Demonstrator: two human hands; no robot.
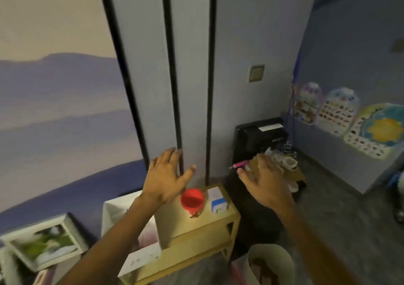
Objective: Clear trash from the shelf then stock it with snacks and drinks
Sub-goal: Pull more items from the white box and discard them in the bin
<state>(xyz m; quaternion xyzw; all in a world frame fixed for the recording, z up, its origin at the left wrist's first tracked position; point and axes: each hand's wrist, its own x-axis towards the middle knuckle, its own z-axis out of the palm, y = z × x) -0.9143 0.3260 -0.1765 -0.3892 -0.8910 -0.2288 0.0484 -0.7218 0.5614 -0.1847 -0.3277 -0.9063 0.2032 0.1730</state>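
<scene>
Head: left hand (166,180), right hand (265,185) splayed

dim and bluish, soft throughout, with a warm patch on the shelf (172,223) at lower centre, motion smear at lower left, lines bowed toward the edges.

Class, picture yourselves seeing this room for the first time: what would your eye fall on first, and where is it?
The bright red cup stands out first, upright on top of the small wooden shelf, a white and blue box beside it. Above it the left hand and right hand reach forward, fingers spread, holding nothing. Colourful posters line the wall on the right.
</scene>
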